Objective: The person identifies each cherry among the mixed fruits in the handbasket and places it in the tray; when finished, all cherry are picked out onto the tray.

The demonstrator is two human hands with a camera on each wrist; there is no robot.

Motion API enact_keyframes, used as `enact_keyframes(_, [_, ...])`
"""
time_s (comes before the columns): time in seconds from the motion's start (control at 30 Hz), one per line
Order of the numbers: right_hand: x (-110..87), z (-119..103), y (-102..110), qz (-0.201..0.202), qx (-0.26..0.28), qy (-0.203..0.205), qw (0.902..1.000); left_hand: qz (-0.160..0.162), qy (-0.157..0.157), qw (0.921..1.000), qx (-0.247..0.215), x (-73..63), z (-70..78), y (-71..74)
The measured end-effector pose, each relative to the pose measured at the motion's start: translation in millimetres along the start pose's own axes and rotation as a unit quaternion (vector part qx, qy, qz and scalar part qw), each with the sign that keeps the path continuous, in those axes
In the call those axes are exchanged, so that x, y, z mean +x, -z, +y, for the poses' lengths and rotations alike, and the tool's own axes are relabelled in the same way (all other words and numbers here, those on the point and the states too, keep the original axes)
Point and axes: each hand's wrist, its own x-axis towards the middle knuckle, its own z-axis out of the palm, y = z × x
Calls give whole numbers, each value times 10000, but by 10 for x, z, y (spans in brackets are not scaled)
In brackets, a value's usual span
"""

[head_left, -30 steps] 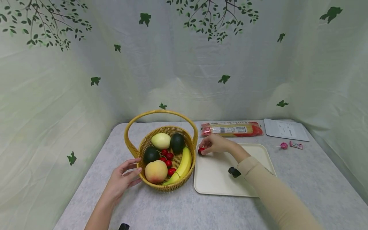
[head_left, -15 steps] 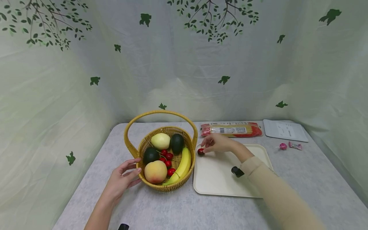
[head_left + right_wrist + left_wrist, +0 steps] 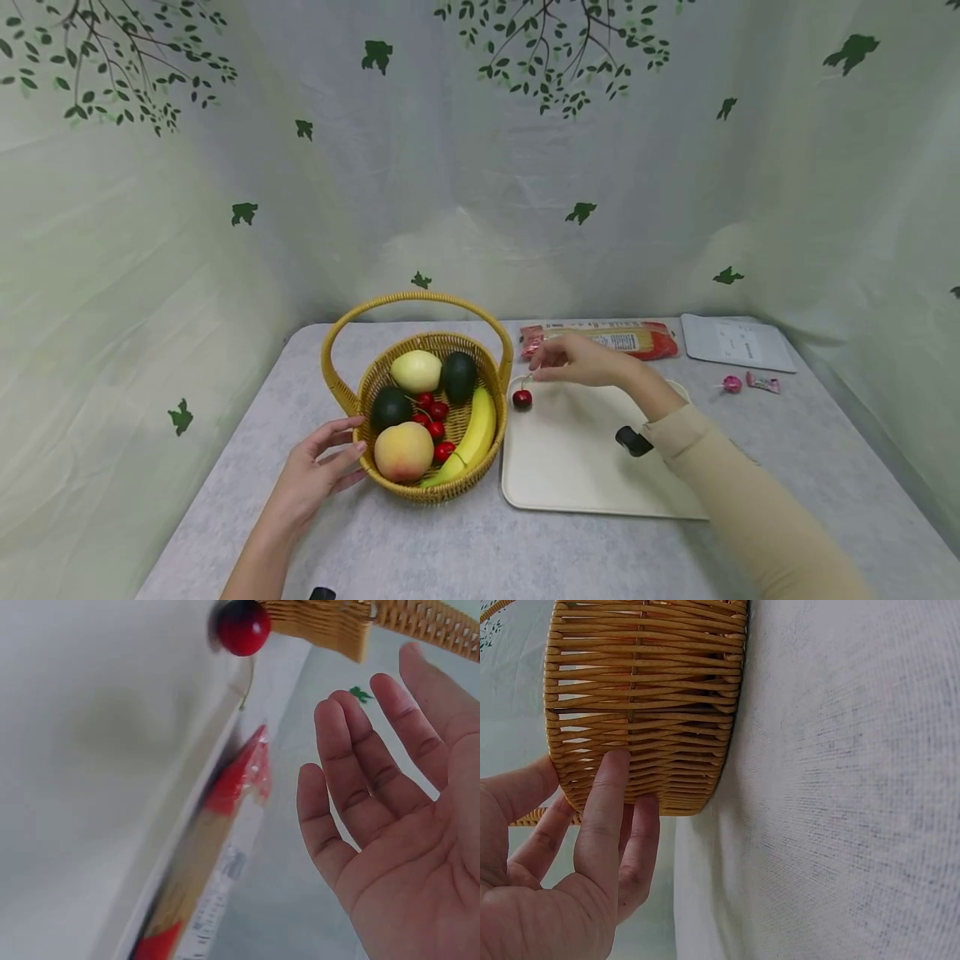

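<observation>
A dark red cherry (image 3: 522, 400) with its stem sits at the far left corner of the cream tray (image 3: 570, 483). Just above and to the right is my right hand (image 3: 577, 360); the right wrist view shows its fingers extended, holding nothing, apart from the cherry (image 3: 244, 628). My left hand (image 3: 322, 462) rests its fingertips on the near-left side of a wicker basket (image 3: 431, 493), as the left wrist view confirms against the woven wall (image 3: 645, 697). Inside lie a peach (image 3: 403, 452), a banana (image 3: 474, 437), several cherries (image 3: 437, 431), two dark green fruits (image 3: 459, 377) and a pale yellow-green fruit (image 3: 416, 371).
Behind the tray lies a long red-ended packet (image 3: 652, 340), partly hidden by the right hand. To its right are a silvery-white pouch (image 3: 735, 342), a pink lollipop (image 3: 731, 384) and a wrapped candy (image 3: 763, 382). The basket's tall handle (image 3: 420, 297) arches over the fruit.
My right hand has let go of the cherry and moved slightly up and to the right, leaving it on the tray. The left hand stays at the basket.
</observation>
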Motion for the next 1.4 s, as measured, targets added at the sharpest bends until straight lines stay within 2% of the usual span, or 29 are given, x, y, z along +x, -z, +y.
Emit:
enact_keyframes(0.13, [-10,-108,7,-31,-116,283,9995,26,51,10000,-14,0,-18,1])
enact_keyframes(0.37, [-34,-330,23,-113,-271,470,9985,25,76,10000,-15,-3,-9,-4])
enact_keyframes(0.67, [-22,-514,9,-576,-132,682,9959,55,118,9999,-41,3,-25,6])
enact_keyframes(0.9, [-21,-697,-35,-969,-4,596,9935,5,89,9999,-76,12,-18,3])
enact_keyframes(1.1, [43,-845,-132,-1158,-24,711,9907,-15,65,10000,-61,19,-10,0])
enact_keyframes(1.2, [83,-929,-183,-1181,-245,801,9895,-14,67,10000,-71,19,-9,1])
enact_keyframes(1.4, [231,-1061,-277,-1325,-585,726,9868,-24,17,9999,-109,21,-12,11])
